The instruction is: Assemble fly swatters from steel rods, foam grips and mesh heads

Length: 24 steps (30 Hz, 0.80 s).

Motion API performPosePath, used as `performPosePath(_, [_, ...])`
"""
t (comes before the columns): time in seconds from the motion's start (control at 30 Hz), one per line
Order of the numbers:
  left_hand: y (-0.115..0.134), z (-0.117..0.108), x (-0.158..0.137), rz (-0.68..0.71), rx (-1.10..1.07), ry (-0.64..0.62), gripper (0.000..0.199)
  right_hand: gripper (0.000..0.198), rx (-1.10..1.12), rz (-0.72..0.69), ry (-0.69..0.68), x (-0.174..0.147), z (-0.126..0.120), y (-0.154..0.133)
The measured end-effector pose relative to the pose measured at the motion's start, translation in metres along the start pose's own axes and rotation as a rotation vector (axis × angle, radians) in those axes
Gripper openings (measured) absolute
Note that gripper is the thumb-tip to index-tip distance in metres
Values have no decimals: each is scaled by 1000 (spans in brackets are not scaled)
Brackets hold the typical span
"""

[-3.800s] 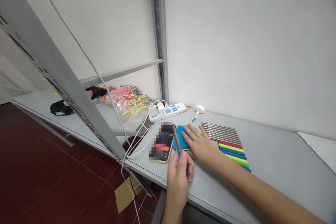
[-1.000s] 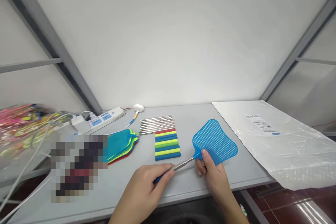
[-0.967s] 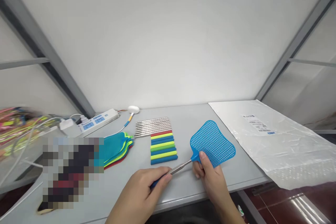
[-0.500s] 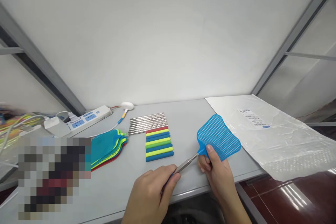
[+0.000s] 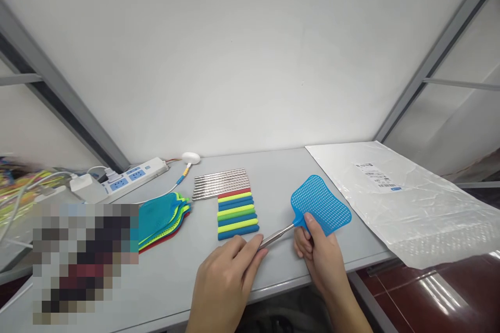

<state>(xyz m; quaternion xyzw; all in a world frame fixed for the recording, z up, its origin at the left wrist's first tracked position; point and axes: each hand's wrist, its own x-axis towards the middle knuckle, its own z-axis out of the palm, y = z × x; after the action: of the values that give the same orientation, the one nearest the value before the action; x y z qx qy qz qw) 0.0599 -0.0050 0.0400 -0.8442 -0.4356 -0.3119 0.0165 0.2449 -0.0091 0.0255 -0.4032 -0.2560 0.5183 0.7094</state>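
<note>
A blue fly swatter (image 5: 321, 205) with a square mesh head and a thin metal rod is held in front of me over the table's near edge. My right hand (image 5: 321, 252) is closed around the neck of the mesh head, its thumb lying on the lower mesh. My left hand (image 5: 228, 273) grips the other end of the rod, and the fingers hide that end. Just beyond my left hand lies a row of coloured handle tubes (image 5: 237, 214) in blue, yellow-green, green and red. Silver metal rods (image 5: 221, 183) lie side by side behind them.
A stack of coloured swatter heads (image 5: 158, 216) lies left, partly covered by a blurred patch. Behind it are a power strip (image 5: 136, 174) and a white round device (image 5: 191, 158) on a cable. A white bubble mailer (image 5: 375, 187) covers the right side, overhanging the edge.
The swatter head has shifted slightly left and tilted flatter. My left hand has turned a little around the rod end, and the dark blue part seen there earlier is now covered.
</note>
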Motion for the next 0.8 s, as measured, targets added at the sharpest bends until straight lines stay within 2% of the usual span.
performPosePath(0.2, [5,-6,6,36,43,-67,26,41,-38,-51,17,3,-1,1])
performPosePath(0.4, [8,-20,20,82,98,-123,24,45,-25,-14,-49,6,-2,-3])
performPosePath(0.57, [11,-18,22,38,72,-211,24,46,-24,10,-111,7,-9,-6])
performPosePath(0.73, [11,-16,16,48,49,-134,24,48,-39,43,-156,4,-9,-6])
performPosePath(0.8, [12,-18,13,46,24,-140,24,48,-40,43,-142,1,-9,-6])
